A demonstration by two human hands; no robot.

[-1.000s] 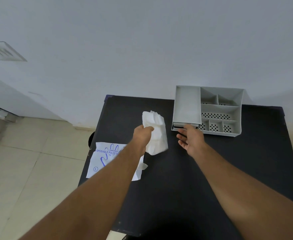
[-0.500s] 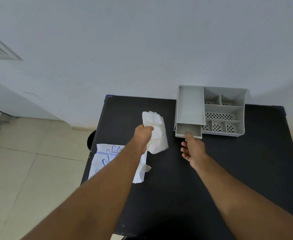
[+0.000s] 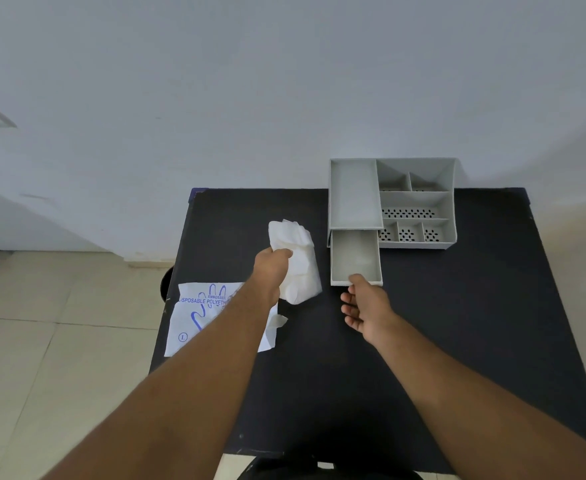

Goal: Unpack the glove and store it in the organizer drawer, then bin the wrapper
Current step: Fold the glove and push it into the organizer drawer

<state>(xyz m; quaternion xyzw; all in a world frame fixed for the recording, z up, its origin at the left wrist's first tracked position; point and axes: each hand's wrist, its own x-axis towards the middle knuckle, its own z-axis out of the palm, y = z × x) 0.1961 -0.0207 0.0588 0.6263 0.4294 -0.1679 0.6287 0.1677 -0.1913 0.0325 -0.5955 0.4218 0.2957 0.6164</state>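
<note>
Here, left hand (image 3: 273,268) clutches crumpled white plastic glove (image 3: 298,261) above black tabletop (image 3: 457,323), beside open grey organizer drawer (image 3: 355,259). Right hand (image 3: 366,306), fingers loosely curled, touches drawer front. Risk: springy glove bulges out, jams drawer closing.

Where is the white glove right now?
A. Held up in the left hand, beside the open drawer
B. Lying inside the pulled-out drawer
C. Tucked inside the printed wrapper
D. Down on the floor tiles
A: the left hand grips the crumpled glove above the table, left of the drawer, which looks empty, while the wrapper lies flat by the table's edge.
</note>
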